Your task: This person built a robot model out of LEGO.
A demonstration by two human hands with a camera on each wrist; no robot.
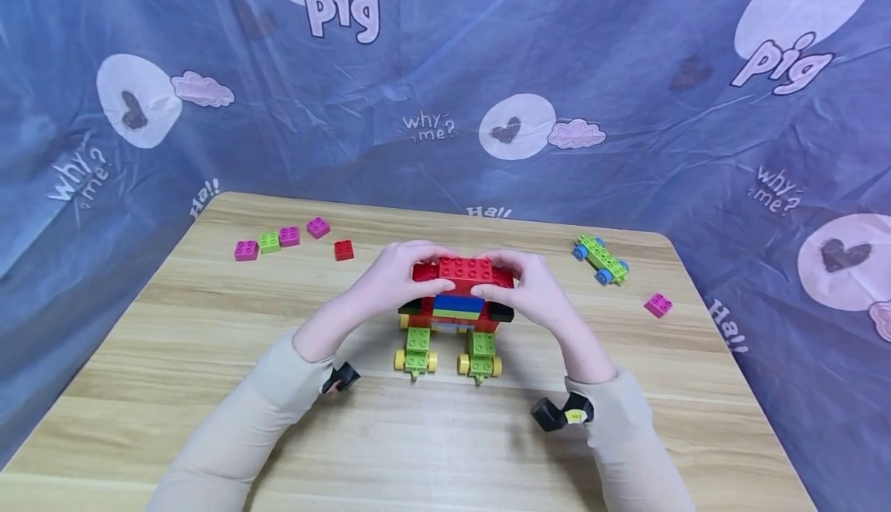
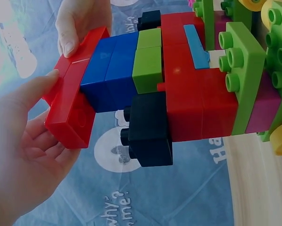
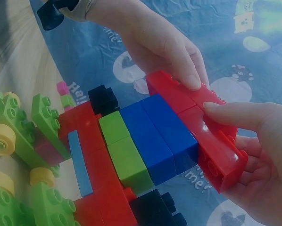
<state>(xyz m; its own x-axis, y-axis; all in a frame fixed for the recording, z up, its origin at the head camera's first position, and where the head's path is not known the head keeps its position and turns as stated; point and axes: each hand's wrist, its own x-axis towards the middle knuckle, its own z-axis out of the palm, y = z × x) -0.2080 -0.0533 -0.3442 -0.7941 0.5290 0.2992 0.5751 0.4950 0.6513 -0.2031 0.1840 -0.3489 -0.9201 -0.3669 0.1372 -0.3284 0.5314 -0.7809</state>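
A toy-brick figure stands at the middle of the table, with red bricks (image 1: pixel 465 268) across its top. My left hand (image 1: pixel 393 276) grips the left end of these red bricks, thumb on the near face and fingers behind. At the other end, my right hand (image 1: pixel 530 286) holds them the same way. Under them come blue bricks (image 2: pixel 110 63), lime green bricks (image 2: pixel 149 63) and a wide red body (image 2: pixel 183 89). A black brick (image 2: pixel 153 129) sticks out at each side. Green wheeled bases (image 1: pixel 418 348) with yellow wheels carry the figure.
At the back left lie several loose bricks: pink (image 1: pixel 247 250), lime green (image 1: pixel 270 242) and red (image 1: pixel 344 250). A green wheeled base (image 1: pixel 600 257) with blue wheels sits at the back right, and a pink brick (image 1: pixel 658 305) lies near the right edge. A patterned blue cloth (image 1: pixel 445 71) hangs behind the table.
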